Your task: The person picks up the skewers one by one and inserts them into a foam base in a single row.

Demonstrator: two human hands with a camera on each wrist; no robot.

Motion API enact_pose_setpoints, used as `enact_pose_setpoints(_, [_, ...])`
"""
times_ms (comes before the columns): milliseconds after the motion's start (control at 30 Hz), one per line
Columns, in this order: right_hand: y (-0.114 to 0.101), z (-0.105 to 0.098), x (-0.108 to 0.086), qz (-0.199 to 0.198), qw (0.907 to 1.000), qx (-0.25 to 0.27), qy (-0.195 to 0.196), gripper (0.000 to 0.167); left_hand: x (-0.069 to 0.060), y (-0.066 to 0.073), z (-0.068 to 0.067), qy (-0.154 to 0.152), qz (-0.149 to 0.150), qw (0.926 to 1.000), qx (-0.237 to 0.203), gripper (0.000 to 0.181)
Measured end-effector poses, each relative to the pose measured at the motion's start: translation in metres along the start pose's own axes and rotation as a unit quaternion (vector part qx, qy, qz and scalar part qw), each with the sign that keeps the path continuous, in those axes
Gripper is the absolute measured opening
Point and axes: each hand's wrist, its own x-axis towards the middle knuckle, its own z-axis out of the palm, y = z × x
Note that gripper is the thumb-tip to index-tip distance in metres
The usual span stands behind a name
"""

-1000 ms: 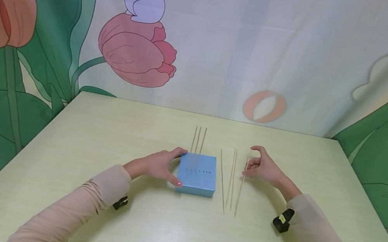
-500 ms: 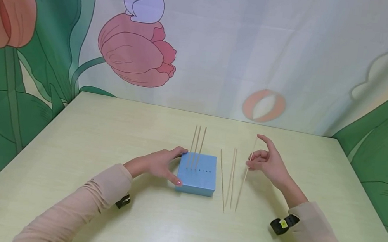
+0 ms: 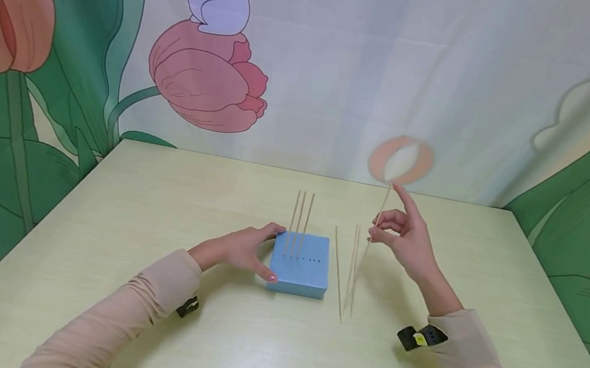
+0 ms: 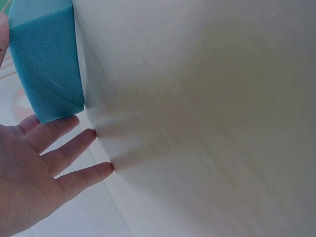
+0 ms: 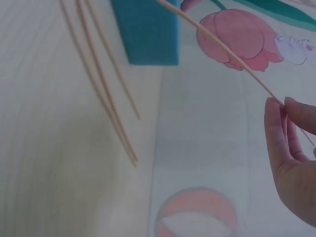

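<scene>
A light blue foam block (image 3: 304, 277) lies flat on the table, with three thin wooden skewers (image 3: 300, 220) standing in its top. A row of small dark holes (image 3: 311, 260) runs on to their right. My left hand (image 3: 240, 250) holds the block's left side, thumb at the front corner and index finger at the back. In the left wrist view its other fingers (image 4: 81, 178) spread beside the block (image 4: 49, 64). Raised above the table, my right hand (image 3: 409, 242) pinches one slanting skewer (image 3: 382, 210) between thumb and fingers, its index finger extended to the upper end.
Between the block and my right hand, three loose skewers (image 3: 339, 271) lie on the pale wooden table (image 3: 258, 346). Behind the table's far edge hangs a printed cloth (image 3: 326, 80) with tulips and a rabbit. Each wrist wears a black camera band (image 3: 421, 337).
My right hand has lifted the skewer off the table, then shifted it left toward the loose skewers, with its index finger straightening upward. My left hand and the block have stayed in place.
</scene>
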Motion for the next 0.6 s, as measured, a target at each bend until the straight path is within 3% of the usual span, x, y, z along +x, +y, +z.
enact_pose_setpoints(133, [-0.011,0.010,0.003,-0.026,0.9994,0.006,0.020,0.083,0.001,0.000,0.000,0.000,0.000,1.0000,0.000,0.101])
enact_pose_setpoints(367, [-0.026,0.026,0.006,-0.060,0.9977,-0.015,0.026,0.037,0.001,-0.001,0.000,0.001,0.003,1.0000,0.008,0.100])
enact_pose_setpoints(600, [-0.035,0.041,0.010,-0.082,0.9959,-0.010,0.036,0.036,0.001,-0.001,0.000,0.000,0.004,0.9999,0.011,0.100])
